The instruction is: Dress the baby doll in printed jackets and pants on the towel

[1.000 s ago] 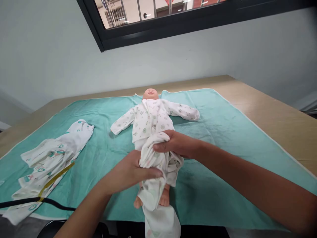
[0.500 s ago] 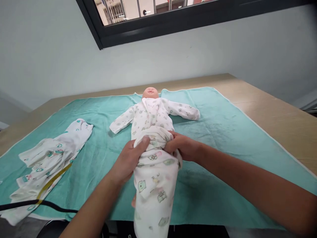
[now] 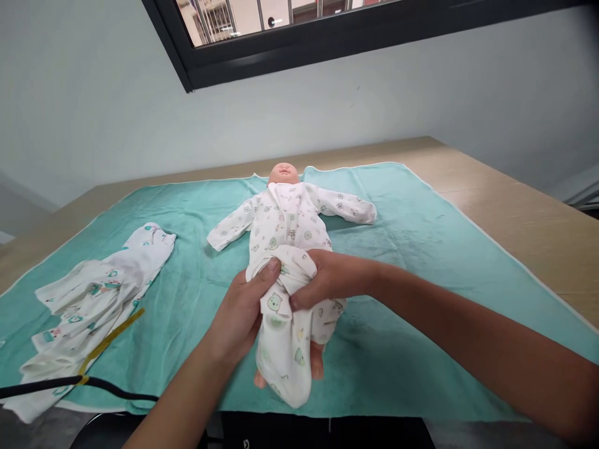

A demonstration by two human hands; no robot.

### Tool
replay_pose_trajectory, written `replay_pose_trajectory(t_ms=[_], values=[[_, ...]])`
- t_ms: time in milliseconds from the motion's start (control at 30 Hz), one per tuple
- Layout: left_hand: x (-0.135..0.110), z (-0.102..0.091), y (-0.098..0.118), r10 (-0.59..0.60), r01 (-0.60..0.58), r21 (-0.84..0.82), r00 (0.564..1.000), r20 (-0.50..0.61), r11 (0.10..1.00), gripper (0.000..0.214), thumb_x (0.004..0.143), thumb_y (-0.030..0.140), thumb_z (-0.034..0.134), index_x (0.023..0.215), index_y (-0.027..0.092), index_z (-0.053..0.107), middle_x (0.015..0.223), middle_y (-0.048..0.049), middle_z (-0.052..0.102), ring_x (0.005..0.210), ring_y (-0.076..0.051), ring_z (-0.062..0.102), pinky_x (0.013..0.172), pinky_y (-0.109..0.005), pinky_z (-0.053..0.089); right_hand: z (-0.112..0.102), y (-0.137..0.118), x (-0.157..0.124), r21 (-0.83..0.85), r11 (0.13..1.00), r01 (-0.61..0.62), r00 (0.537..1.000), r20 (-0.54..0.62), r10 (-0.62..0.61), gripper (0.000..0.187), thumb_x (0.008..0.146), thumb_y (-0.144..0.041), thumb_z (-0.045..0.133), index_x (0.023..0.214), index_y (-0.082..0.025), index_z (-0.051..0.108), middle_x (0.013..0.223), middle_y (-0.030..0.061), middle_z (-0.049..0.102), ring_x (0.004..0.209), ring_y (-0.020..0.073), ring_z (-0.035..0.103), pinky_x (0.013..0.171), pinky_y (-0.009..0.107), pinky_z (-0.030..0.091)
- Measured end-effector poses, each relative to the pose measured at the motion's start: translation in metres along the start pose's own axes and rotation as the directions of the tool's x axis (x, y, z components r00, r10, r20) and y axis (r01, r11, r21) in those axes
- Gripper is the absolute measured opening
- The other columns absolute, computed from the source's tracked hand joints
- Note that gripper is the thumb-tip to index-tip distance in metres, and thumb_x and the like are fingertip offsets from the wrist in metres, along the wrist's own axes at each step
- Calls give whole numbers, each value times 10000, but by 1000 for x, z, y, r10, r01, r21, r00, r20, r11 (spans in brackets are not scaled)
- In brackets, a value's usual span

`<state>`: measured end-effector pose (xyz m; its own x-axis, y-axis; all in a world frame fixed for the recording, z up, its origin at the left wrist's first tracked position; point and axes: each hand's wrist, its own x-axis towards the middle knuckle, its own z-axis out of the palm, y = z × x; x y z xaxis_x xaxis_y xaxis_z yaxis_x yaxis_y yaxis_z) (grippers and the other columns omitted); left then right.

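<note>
A baby doll [image 3: 283, 173] lies on its back on a teal towel [image 3: 397, 262], head toward the wall. It has on a white printed baby top [image 3: 290, 218] with both sleeves spread out. My left hand [image 3: 243, 305] grips bunched white baby clothing [image 3: 283, 355] over the doll's lower body, thumb on top. From the right, my right hand [image 3: 322, 277] pinches a fold of the same cloth. A loose end hangs over the legs, and bare feet [image 3: 317, 362] show below it. Whether this cloth is separate from the top I cannot tell.
Another white printed baby garment [image 3: 107, 280] lies crumpled on the left of the towel. A black cable [image 3: 116, 390] with a yellow tie [image 3: 112, 340] crosses it. The wooden table [image 3: 496, 206] borders the wall, below a dark window frame [image 3: 290, 43].
The held cloth, earlier stretched toward me, has dropped back over the doll's legs, and the feet now show. My right hand has shifted inward and folded the cloth's upper edge.
</note>
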<state>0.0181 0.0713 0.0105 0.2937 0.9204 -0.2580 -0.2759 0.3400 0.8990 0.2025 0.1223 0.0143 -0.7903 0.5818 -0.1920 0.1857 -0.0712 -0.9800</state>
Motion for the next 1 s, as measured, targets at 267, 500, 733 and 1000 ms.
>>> replay_pose_trajectory(t_ms=[267,500,733,1000], values=[[-4,-6,-1,-41,41,-147,999,1,988,574,810,548,674,1200,127,681,923,-128,747,867,-301,712,800,-384,570,1,13,1,388,916,104,994,-78,-80,437,707,-262,814,1115,-163,692,1064,90,713,1004,258,669,893,392,544],[-4,-24,2,-22,10,202,998,58,979,526,654,303,862,1122,112,715,940,-126,755,845,-303,706,757,-373,567,6,18,0,487,852,190,980,-142,-137,365,744,-238,767,1090,-151,691,1050,94,716,944,247,682,832,365,555],[1,-18,1,93,-94,-165,996,-19,982,536,825,280,691,1338,172,580,1153,-130,711,987,-290,697,911,-387,534,2,12,-2,171,982,83,994,55,-94,403,712,-338,834,1049,-167,694,1063,60,701,1008,229,650,856,337,539],[-8,-31,2,-72,67,45,989,130,997,546,742,376,782,1208,111,676,947,-152,748,858,-328,709,693,-352,567,8,15,1,389,914,118,992,-92,-89,413,746,-330,806,1104,-155,698,1055,86,712,983,239,673,851,361,554]])
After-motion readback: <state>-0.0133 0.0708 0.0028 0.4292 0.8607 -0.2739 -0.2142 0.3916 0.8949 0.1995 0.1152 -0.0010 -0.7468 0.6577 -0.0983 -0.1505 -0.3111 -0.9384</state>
